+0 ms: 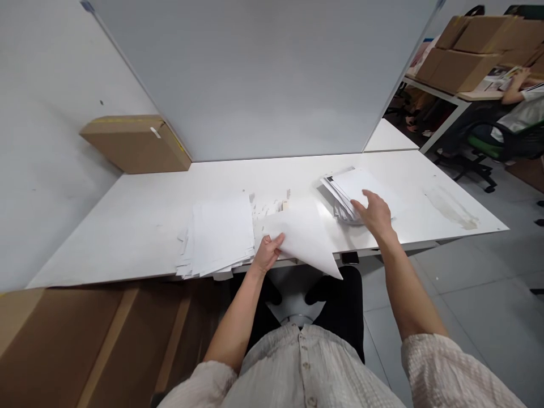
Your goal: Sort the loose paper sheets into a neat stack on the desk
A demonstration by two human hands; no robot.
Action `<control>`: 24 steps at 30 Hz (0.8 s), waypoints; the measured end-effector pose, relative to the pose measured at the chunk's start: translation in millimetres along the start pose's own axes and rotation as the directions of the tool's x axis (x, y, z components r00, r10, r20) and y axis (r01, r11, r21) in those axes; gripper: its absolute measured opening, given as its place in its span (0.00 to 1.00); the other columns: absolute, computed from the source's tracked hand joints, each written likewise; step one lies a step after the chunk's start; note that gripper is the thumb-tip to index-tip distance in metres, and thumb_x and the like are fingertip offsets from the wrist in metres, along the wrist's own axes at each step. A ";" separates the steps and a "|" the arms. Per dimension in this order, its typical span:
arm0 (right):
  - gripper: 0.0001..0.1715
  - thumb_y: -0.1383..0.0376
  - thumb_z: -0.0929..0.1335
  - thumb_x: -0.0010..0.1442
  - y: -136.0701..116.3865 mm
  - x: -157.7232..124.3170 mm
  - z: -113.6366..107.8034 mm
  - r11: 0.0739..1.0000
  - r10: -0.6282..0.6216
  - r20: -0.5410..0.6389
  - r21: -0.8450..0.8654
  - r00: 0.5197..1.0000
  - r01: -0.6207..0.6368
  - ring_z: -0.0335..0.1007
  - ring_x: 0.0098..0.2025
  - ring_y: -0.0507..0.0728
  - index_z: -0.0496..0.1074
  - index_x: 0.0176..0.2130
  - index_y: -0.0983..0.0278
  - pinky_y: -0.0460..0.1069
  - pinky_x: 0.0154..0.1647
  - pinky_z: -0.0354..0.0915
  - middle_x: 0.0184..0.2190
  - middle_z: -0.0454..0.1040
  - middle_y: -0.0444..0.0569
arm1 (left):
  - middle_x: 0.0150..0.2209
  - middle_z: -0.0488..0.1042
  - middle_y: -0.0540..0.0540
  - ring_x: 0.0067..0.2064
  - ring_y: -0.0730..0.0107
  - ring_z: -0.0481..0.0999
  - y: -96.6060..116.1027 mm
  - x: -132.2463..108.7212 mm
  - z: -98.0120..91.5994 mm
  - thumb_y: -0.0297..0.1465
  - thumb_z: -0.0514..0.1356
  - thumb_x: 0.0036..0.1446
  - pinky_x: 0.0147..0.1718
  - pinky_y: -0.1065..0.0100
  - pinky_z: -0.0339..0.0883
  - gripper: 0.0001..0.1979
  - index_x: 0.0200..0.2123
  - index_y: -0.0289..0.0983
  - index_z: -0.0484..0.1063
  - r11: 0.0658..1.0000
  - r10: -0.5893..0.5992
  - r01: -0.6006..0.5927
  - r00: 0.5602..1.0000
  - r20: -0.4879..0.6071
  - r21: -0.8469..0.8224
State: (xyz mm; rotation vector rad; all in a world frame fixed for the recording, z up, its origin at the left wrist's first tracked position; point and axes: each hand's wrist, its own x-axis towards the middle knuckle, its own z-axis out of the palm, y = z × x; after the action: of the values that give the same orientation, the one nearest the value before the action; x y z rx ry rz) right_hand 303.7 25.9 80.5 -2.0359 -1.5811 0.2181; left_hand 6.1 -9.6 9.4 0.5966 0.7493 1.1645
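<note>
My left hand (267, 253) pinches the left edge of a white sheet of paper (306, 235), whose near right corner juts past the table's front edge. To its left lies a wide, uneven stack of white paper (223, 232), slightly overhanging the same edge. My right hand (374, 214) is over a second, messier pile of papers (355, 187) on the right, thumb and fingers apart with nothing between them. A dark printed patch shows at that pile's left corner. Behind the held sheet sits a small light-brown block (285, 205), partly hidden.
The white table (148, 226) meets a tall white panel (263, 79) at the back. A cardboard box (138, 144) stands at the back left, and larger boxes (85, 340) fill the lower left. Right, a person (527, 102) sits at another desk beside stacked cartons (463, 68).
</note>
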 end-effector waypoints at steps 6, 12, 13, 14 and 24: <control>0.31 0.51 0.65 0.54 32.8 34.7 21.8 0.958 0.056 0.121 -0.287 0.991 -0.019 0.64 0.50 0.66 0.67 0.51 0.68 0.55 0.44 0.60 0.44 0.73 0.60 | 0.37 0.79 0.41 0.48 0.55 0.74 0.8 2.2 -4.0 0.35 0.70 0.40 0.52 0.57 0.66 0.19 0.36 0.32 0.76 0.998 -0.033 0.030 0.998 -0.051 -0.055; 0.20 0.55 0.61 0.56 48.7 36.7 20.5 0.995 -0.038 0.082 -0.089 0.996 0.046 0.68 0.37 0.58 0.75 0.35 0.65 0.50 0.35 0.59 0.34 0.76 0.53 | 0.39 0.79 0.41 0.49 0.54 0.73 -1.2 5.2 -6.6 0.34 0.70 0.41 0.53 0.56 0.64 0.17 0.36 0.32 0.76 0.998 -0.046 0.045 0.999 -0.017 -0.049; 0.20 0.57 0.60 0.57 48.4 36.9 18.4 0.995 -0.037 0.076 -0.092 0.996 0.044 0.67 0.34 0.58 0.75 0.33 0.65 0.49 0.33 0.58 0.31 0.76 0.53 | 0.39 0.78 0.40 0.50 0.54 0.73 -1.7 5.6 -7.1 0.34 0.70 0.42 0.53 0.56 0.64 0.17 0.36 0.32 0.76 0.998 -0.045 0.045 0.999 -0.011 -0.041; 0.20 0.58 0.59 0.58 46.3 36.1 15.5 0.993 -0.034 0.055 -0.114 0.998 0.040 0.66 0.31 0.57 0.75 0.33 0.65 0.49 0.31 0.57 0.29 0.75 0.53 | 0.40 0.78 0.40 0.50 0.54 0.73 -2.0 6.0 -7.4 0.35 0.69 0.42 0.53 0.55 0.64 0.18 0.37 0.32 0.75 0.999 -0.043 0.043 0.999 -0.005 -0.032; 0.16 0.53 0.60 0.61 -32.4 -54.8 -32.1 0.823 -0.067 -0.291 0.525 0.955 0.217 0.67 0.34 0.56 0.69 0.39 0.60 0.50 0.32 0.62 0.32 0.72 0.48 | 0.39 0.78 0.38 0.50 0.53 0.73 -2.1 7.8 -6.6 0.38 0.68 0.44 0.52 0.55 0.64 0.21 0.40 0.31 0.74 0.998 -0.057 0.056 0.998 0.030 0.028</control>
State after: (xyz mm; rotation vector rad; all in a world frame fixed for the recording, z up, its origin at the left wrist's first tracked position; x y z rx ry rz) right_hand 274.4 -30.4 112.9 -1.4224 -1.3052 0.2980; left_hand 3.9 -2.5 2.0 0.6109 0.7517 1.0923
